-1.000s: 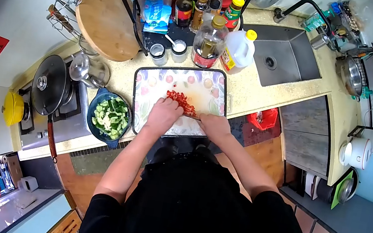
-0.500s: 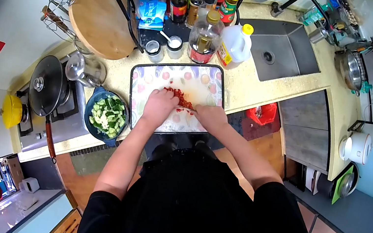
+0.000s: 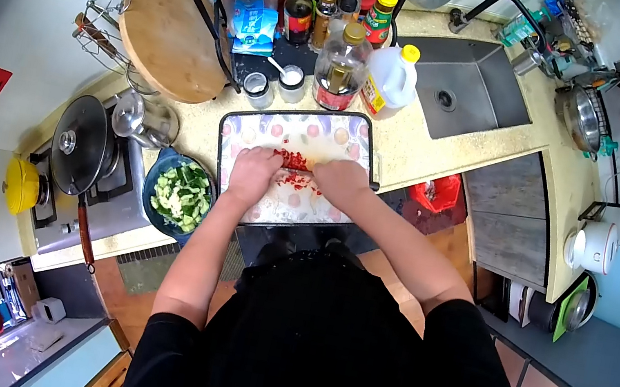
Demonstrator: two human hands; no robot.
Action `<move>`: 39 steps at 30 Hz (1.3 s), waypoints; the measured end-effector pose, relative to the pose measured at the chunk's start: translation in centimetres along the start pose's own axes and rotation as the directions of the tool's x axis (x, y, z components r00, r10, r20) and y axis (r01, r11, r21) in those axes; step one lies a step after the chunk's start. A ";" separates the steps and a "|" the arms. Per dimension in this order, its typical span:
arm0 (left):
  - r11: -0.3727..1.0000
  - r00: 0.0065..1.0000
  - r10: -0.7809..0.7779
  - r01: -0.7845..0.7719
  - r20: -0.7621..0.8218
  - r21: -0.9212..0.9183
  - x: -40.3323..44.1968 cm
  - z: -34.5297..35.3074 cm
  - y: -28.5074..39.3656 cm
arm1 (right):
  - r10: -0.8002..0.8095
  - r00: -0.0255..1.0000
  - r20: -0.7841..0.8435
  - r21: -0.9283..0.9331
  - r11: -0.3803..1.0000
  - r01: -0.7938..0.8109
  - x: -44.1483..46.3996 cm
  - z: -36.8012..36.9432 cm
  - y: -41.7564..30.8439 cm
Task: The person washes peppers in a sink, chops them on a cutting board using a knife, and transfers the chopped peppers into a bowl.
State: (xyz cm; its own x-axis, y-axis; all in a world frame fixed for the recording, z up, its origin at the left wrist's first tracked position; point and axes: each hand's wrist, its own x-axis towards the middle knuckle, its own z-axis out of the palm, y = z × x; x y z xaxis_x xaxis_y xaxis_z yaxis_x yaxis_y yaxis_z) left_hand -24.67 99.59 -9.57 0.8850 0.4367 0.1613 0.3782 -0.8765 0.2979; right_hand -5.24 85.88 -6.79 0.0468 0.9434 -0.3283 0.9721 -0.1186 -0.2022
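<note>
Chopped red pieces (image 3: 295, 160) lie on a patterned cutting board (image 3: 243, 125) with a dark rim. A knife (image 3: 299, 171), seen edge-on as a thin line, crosses the red pieces. My right hand (image 3: 338, 183) is closed on the knife at its right end, where a dark handle tip sticks out past the hand. At the left end of the blade is my left hand (image 3: 256, 172), its fingers bent together at the blade and the red pieces; what they press on is too small to tell.
Left of the board stands a blue bowl (image 3: 151, 203) of cut green vegetables. Behind it are two small jars, a large bottle (image 3: 340, 70) and a white jug (image 3: 391, 78). A lidded pan (image 3: 78, 153) sits on the stove; a sink (image 3: 469, 89) is at right.
Both hands and the knife have moved up on the board, and the blade now lies across the red pieces, with some on its near side. The head view has shifted slightly.
</note>
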 end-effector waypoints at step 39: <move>0.985 0.990 0.137 -0.140 0.037 0.102 4.6 -1.7 -2.8 | 0.040 0.993 -0.112 0.097 0.995 -0.029 2.9 0.3 1.4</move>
State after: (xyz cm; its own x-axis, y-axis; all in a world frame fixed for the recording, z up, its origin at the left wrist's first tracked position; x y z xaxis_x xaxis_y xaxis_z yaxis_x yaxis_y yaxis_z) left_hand -22.07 104.39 -8.08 0.9381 0.3044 0.1653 0.2759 -0.9452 0.1747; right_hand -3.79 88.39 -8.27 0.1106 0.9667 -0.2309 0.9436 -0.1751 -0.2811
